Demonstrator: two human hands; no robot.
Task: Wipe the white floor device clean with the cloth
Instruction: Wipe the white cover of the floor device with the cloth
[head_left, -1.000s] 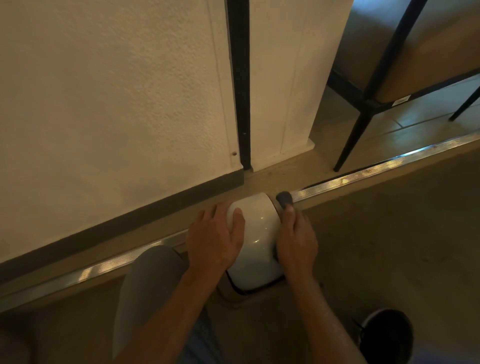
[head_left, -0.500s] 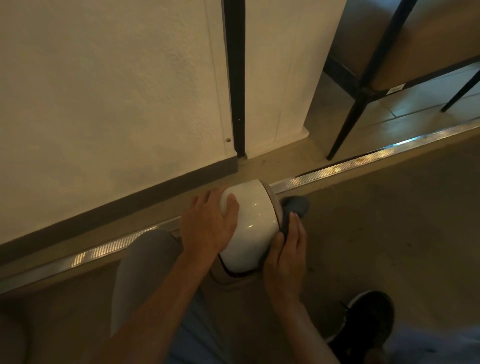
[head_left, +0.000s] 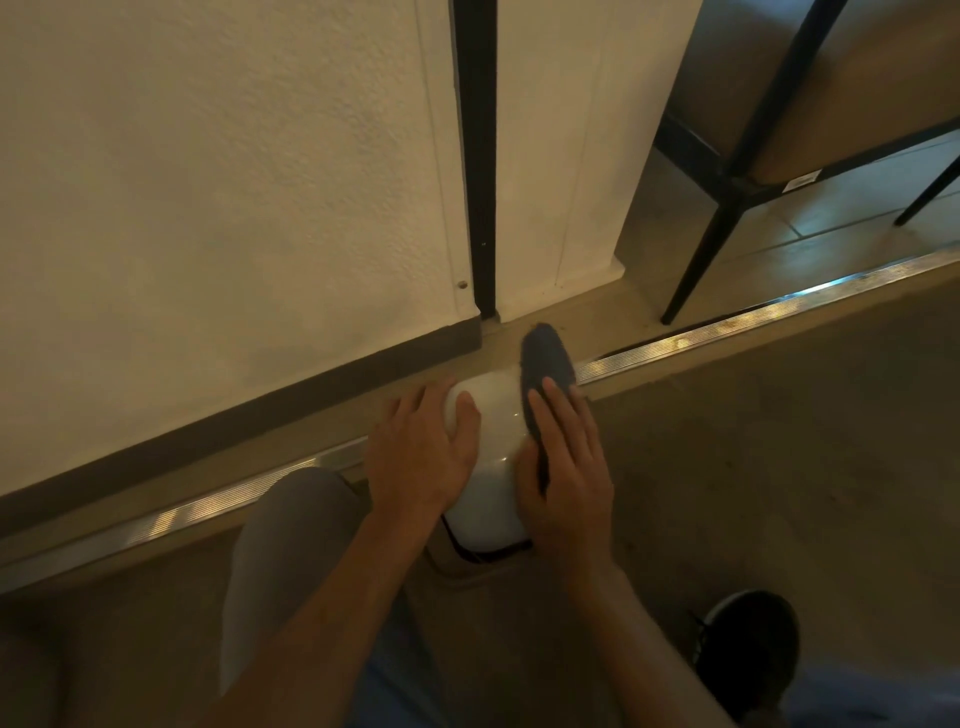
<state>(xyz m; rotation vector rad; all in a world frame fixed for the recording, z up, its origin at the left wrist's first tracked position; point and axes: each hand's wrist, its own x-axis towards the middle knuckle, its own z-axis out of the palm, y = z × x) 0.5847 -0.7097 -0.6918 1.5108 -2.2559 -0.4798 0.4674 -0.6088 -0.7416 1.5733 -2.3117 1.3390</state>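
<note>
- the white, smooth, rounded plastic floor device (head_left: 491, 457) sits on the tan floor, its far end touching the ribbed metal threshold strip (head_left: 727, 332) that crosses the scene from lower left to upper right.
- the left hand (head_left: 421, 457) rests on the device's left flank, fingers spread and only gently bent over the curve, thumb lying on the white top.
- the right hand (head_left: 569, 467) lies on the device's right flank with fingers straight and close together, pressing the dark blue-grey cloth (head_left: 545, 364) flat against the shell.
- the cloth's far end sticks out beyond the fingertips, past the device's far edge and over the threshold strip; its near end runs under the palm.
- a dark cord or rim shows at the device's near base; in this dim light it is hard to tell which.
- beyond the device, past the strip, a dark vertical door frame bar (head_left: 475, 156) stands between cream wall panels (head_left: 208, 182), with a grey skirting (head_left: 234, 421) running left of it.
- far right of the device, black metal chair legs (head_left: 701, 249) stand on the tiled floor beyond the strip.
- nearer than the device, a grey-trousered knee (head_left: 291, 530) is to its left, and a black shoe (head_left: 748, 639) is well to its right.
</note>
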